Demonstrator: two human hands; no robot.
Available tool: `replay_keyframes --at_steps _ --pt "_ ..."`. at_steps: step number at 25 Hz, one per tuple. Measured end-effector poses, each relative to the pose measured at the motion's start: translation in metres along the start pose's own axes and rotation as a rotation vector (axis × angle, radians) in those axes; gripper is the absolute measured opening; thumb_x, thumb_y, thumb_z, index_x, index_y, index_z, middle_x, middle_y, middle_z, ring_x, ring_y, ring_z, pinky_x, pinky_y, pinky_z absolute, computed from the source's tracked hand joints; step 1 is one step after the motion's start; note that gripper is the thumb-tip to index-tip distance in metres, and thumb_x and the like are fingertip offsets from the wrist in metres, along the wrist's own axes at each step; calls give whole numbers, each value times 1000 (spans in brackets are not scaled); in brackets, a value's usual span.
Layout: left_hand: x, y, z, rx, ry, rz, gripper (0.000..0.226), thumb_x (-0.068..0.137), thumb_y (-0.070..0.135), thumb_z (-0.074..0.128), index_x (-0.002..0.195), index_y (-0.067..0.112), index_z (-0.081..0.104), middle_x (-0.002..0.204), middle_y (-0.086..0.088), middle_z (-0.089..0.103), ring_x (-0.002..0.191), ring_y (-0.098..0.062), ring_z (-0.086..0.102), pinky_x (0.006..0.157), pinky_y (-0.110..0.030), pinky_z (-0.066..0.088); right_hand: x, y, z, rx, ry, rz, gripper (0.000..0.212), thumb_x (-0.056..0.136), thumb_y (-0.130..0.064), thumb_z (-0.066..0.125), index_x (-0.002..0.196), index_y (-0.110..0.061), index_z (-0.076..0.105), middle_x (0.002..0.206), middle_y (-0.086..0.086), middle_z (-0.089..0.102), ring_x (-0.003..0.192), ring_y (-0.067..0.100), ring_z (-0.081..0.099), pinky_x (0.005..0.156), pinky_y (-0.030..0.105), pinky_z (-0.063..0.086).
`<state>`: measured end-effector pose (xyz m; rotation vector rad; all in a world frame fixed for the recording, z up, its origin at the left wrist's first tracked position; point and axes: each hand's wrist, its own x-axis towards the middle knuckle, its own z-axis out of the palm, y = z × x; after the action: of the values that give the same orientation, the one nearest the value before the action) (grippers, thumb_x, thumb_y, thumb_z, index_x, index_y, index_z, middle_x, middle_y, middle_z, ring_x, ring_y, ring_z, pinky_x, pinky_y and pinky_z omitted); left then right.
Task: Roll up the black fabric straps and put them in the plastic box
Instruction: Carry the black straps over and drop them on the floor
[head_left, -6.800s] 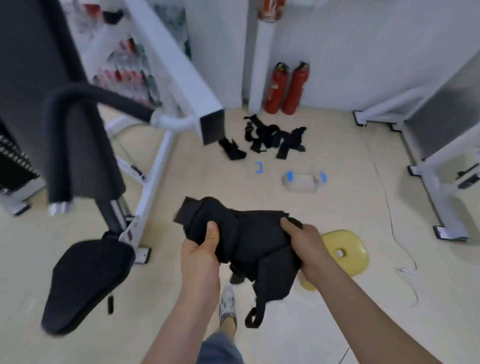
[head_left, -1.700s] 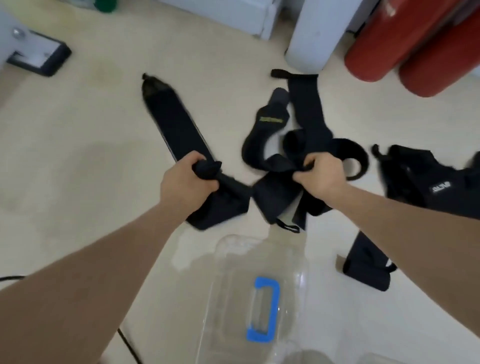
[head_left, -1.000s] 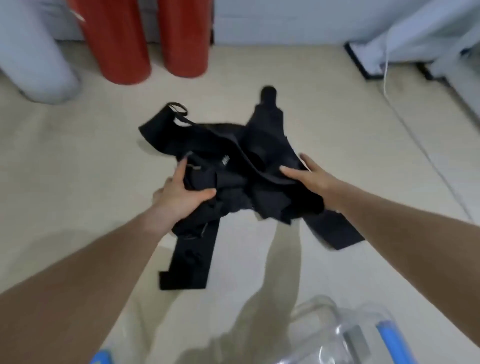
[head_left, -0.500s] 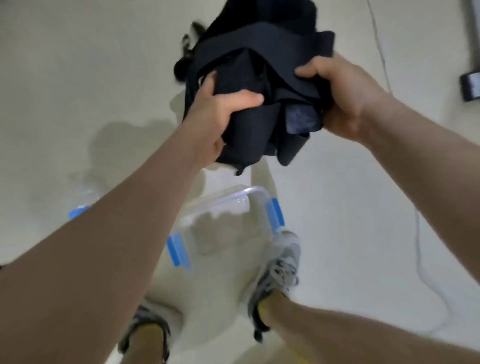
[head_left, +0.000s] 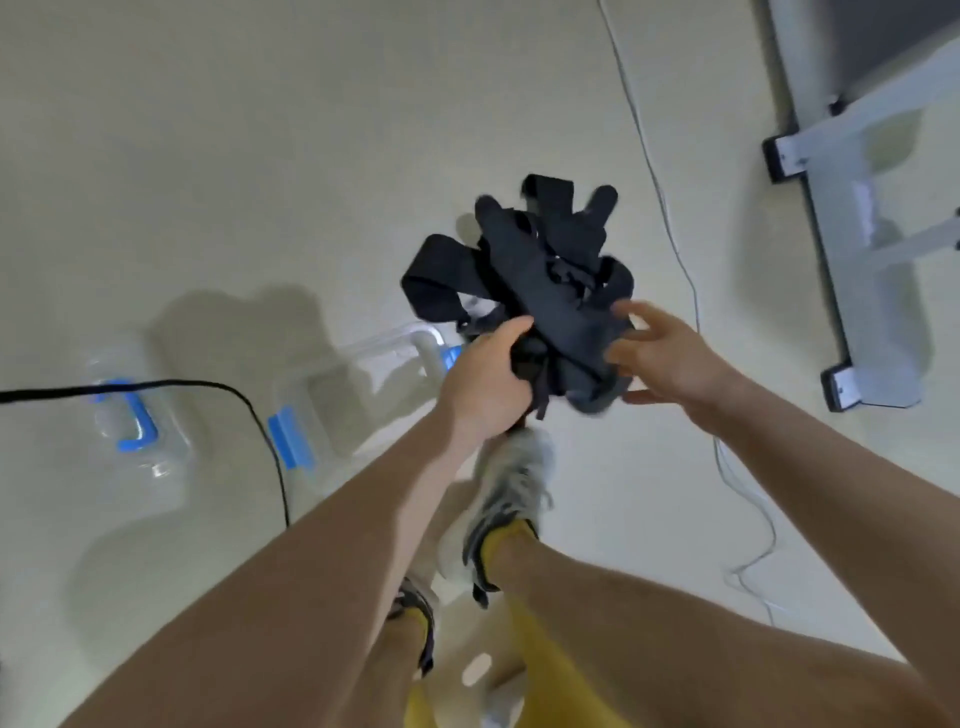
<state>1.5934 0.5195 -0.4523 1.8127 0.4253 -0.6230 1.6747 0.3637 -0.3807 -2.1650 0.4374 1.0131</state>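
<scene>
Straps (head_left: 540, 280) bunched, not rolled — left hand (head_left: 485, 382) grips them, right hand (head_left: 667, 358) spread open alongside — plastic box (head_left: 374, 345) looks empty, rolling all ahead.

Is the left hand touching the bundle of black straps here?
Touching. The head view shows the left hand curled round the lower end of the strap bundle, its thumb lying against the fabric with no gap.

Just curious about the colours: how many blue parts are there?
3: a blue handle on the lid at left, a blue latch on the plastic box, a second latch by the left hand. Others may be hidden.
</scene>
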Motion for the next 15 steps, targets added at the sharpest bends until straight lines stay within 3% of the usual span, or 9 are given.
replay_keyframes --at_steps 1,3,5,7,9,11,13,15 --pt "-9 -7 6 31 25 -20 52 84 5 50 132 25 55 126 -2 62 115 -25 57 98 -34 46 3 8 5 -5 -38 24 31 92 -2 53 117 -17 62 94 10 59 82 23 53 69 34 46" --pt "-19 -24 15 191 -33 -67 41 86 3 46 117 22 65 114 0 66 107 -23 60 91 -29 47 13 30 22 -127 -140 55 20 89 -2 55 101 -11 68 77 8 61 73 23 54 62 30 45" --pt "-14 -40 27 350 -98 -67 34 88 8 48 115 21 65 112 -1 66 103 -24 60 86 -28 47 31 59 41 -266 -220 19 18 87 -3 55 97 -13 67 74 4 62 70 22 57 58 26 44" --pt "1 -55 45 535 -131 -39 30 90 12 50 116 17 63 110 -5 65 101 -27 58 82 -32 47 58 95 58 -344 -260 -28 17 87 -6 57 93 -18 66 76 -1 63 78 24 59 64 25 44" --pt "25 -70 74 778 -126 45 29 90 12 49 116 15 60 110 -7 60 105 -27 54 78 -35 45 88 138 71 -486 -220 -89 23 88 -10 58 108 -17 67 93 2 67 93 25 60 78 26 44" --pt "45 -84 102 1007 -148 126 27 89 12 51 115 14 56 113 -6 54 112 -26 47 75 -33 38 112 174 78 -661 -42 -187 40 87 -16 61 127 -18 57 120 11 58 117 30 52 92 32 42" --pt "65 -100 125 1203 -154 199 32 87 13 56 119 16 51 120 -6 48 118 -27 41 82 -34 37 136 193 75 -782 169 -260 66 81 -24 68 139 -26 36 142 13 33 136 35 28 101 48 39" --pt "77 -118 140 1366 -166 265 40 86 15 59 124 18 47 128 -8 43 121 -28 38 94 -41 36 170 205 63 -775 248 -216 98 76 -34 75 148 -38 8 159 10 3 147 37 4 105 64 32"
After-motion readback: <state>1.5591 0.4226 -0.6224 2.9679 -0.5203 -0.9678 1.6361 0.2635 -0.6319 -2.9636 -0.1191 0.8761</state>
